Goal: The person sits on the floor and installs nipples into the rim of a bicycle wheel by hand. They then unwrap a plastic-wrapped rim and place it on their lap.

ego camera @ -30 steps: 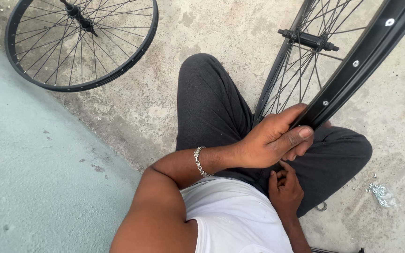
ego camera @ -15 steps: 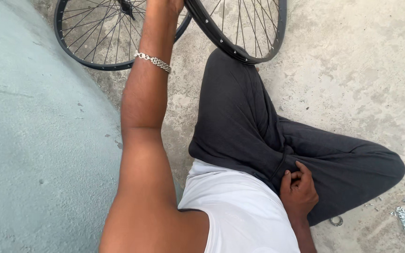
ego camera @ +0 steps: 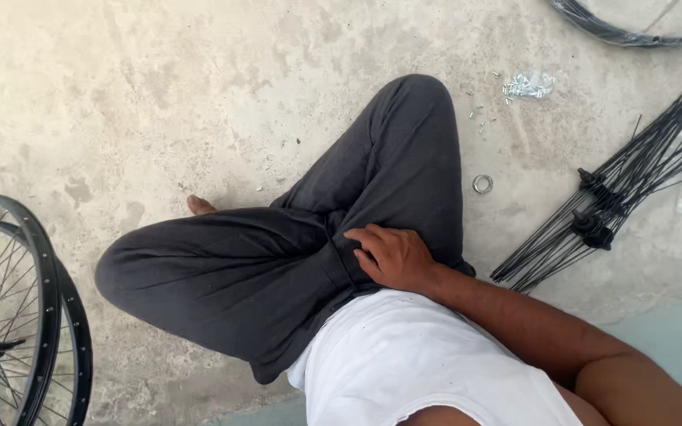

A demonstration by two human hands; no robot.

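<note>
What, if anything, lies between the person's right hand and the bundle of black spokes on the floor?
Nothing visible blocks it. The right hand rests on the dark trousers, and only bare concrete floor separates that leg from the spokes. A small metal ring lies off to the side.

Rough, stained concrete floor [ego camera: 199, 95] in flat daylight — a smoother grey-green strip [ego camera: 672, 339] at one edge.

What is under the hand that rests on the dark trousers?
The right hand lies on the dark trousers, beside the white shirt. Whether the fingers hold anything is hidden.
</note>
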